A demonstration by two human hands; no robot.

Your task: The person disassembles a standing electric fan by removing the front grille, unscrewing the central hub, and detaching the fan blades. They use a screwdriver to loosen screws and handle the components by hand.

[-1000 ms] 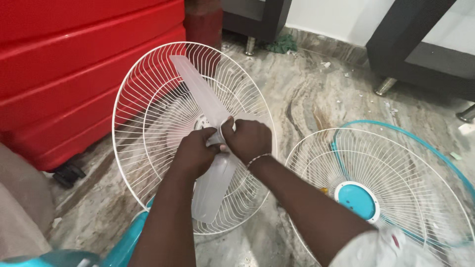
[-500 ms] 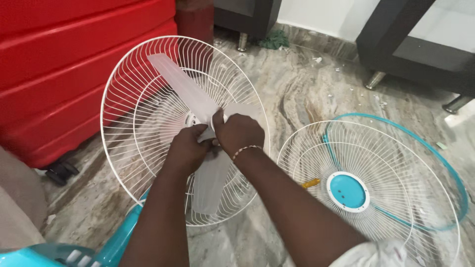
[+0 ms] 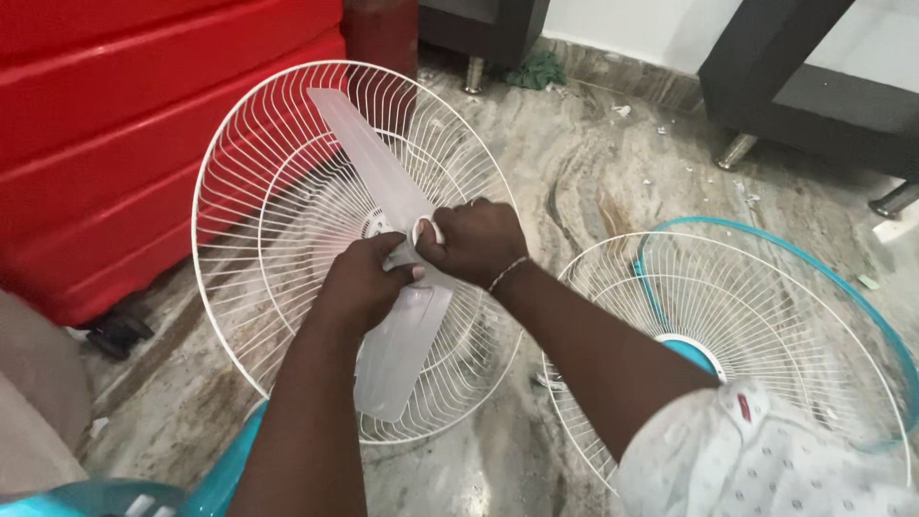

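One head-worn view, looking down past your own forearms

You see everything from your head camera alone, so there is no second view to share any of the scene; it tilts steeply down and a little forward, close enough that your left hand (image 3: 369, 278) and right hand (image 3: 476, 241) sit at the centre of the frame on the fan blade (image 3: 383, 201), with the white fan guard (image 3: 239, 287) filling the left half, the loose grille (image 3: 632, 287) low on the right, the red container (image 3: 144, 144) along the left edge and the marble floor (image 3: 584, 182) running to the dark furniture at the top
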